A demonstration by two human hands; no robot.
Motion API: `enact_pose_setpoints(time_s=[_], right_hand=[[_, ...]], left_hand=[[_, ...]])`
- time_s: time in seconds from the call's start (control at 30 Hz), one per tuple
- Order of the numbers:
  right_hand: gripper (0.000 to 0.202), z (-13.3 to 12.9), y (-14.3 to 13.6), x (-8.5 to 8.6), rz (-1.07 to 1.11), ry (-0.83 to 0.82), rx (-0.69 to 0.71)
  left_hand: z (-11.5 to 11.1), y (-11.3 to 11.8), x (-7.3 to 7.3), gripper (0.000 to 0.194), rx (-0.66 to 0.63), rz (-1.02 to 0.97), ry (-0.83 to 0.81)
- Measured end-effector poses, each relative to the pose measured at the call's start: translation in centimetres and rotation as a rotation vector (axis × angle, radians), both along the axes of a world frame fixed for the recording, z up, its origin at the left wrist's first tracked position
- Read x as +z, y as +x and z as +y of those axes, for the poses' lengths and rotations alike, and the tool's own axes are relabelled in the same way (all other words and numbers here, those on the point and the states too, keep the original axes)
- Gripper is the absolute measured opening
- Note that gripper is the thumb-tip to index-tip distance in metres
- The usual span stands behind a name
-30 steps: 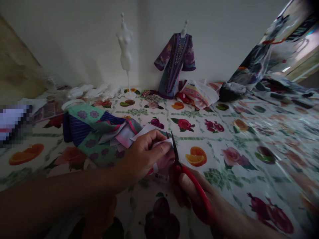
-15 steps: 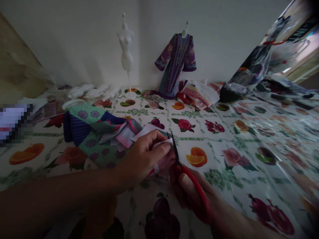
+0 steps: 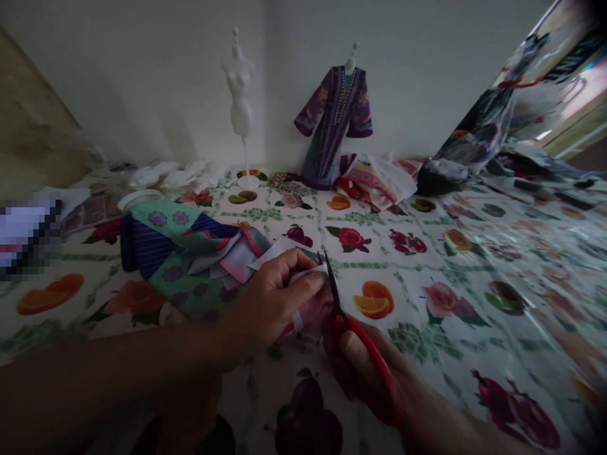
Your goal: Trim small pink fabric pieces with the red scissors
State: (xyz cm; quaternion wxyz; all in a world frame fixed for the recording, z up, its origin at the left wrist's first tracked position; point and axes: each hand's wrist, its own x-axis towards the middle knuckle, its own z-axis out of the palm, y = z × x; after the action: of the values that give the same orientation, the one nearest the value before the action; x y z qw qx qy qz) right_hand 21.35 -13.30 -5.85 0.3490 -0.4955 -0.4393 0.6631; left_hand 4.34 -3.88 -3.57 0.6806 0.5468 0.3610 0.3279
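Note:
My left hand (image 3: 279, 287) pinches a piece of pink and white fabric (image 3: 315, 309) between thumb and fingers, low over the table. Red-handled scissors (image 3: 374, 360) are gripped in my right hand (image 3: 363, 357). Their dark blades point away from me, slightly apart, right at the fabric's edge beside my left thumb. Left of my left hand lies a heap of cloth: green fabric with purple flowers (image 3: 173, 272), a blue striped piece (image 3: 149, 243) and pinkish-grey strips (image 3: 239, 253). Part of the held fabric is hidden under my left hand.
A fruit-and-flower tablecloth (image 3: 446, 265) covers the table. At the back stand a bare white mini mannequin (image 3: 239, 95) and another wearing a purple robe (image 3: 332, 126). Beside that lies folded cloth (image 3: 379, 180). Plastic bags (image 3: 488, 126) are at the right, a pixelated object (image 3: 28, 230) at the left.
Hands, scissors and fabric keep almost the same place. The scissor blades and the fabric edge show only a very slight shift.

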Motion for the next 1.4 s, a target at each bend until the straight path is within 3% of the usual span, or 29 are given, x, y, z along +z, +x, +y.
enact_pose_setpoints(time_s=[0.33,0.9,1.13,1.4], right_hand=[[0.053,-0.12,0.03,-0.19,0.068,-0.009,-0.003],[0.053,0.02,0.20,0.45,-0.019,0.046,0.068],[0.051,-0.07,0.12,-0.06,0.033,-0.008,0.013],[0.057,0.09,0.31,0.29,-0.042,0.065,0.044]], left_hand=[[-0.04,-0.13,-0.47,0.019,0.020,-0.002,0.005],[-0.06,0.02,0.14,0.019,0.024,-0.006,-0.038],[-0.06,-0.07,0.29,0.020,0.010,-0.028,-0.043],[-0.05,0.02,0.31,0.013,0.015,-0.067,-0.041]])
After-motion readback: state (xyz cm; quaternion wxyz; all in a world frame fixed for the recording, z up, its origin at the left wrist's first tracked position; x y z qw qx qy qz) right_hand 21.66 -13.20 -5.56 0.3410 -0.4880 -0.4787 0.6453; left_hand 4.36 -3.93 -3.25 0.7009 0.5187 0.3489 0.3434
